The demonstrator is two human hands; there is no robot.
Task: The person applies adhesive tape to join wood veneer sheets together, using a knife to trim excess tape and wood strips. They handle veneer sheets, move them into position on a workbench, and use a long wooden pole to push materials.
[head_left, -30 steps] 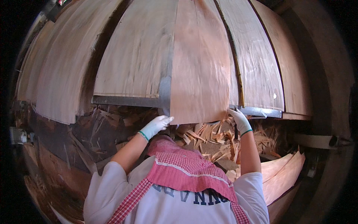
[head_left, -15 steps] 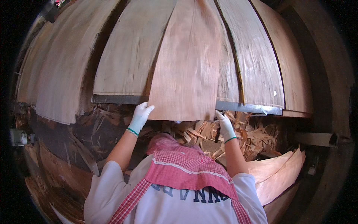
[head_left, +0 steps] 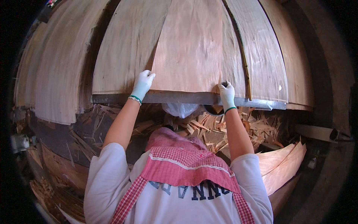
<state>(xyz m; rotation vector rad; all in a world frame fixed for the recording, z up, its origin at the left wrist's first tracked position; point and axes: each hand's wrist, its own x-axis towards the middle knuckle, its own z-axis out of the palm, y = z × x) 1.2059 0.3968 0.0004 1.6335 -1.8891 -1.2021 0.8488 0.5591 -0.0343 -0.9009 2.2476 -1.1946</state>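
Observation:
A pinkish wood veneer sheet (head_left: 188, 52) lies lengthwise over paler sheets, its near edge just short of a grey metal strip (head_left: 179, 98). At its left edge, close to the near corner, my gloved left hand (head_left: 142, 85) is closed in a pinch on the sheet. My gloved right hand (head_left: 227, 94) is closed at the near right corner, fingertips on the sheet's edge. Something small and dark shows in the curled right fingers; its kind I cannot make out. Both white gloves have green cuffs.
Pale veneer sheets (head_left: 128, 52) lie on either side, with dark gaps between stacks. A thin yellowish stick (head_left: 247, 74) runs along the right gap. Below the strip hang a clear plastic bag (head_left: 180, 109) and wood scraps (head_left: 209, 128). Loose veneer (head_left: 281, 164) rests at lower right.
Both hands have moved away from me, pushing the veneer sheet farther onto the stack. Its near edge, which hung past the metal strip, now lies behind it, and the plastic bag shows.

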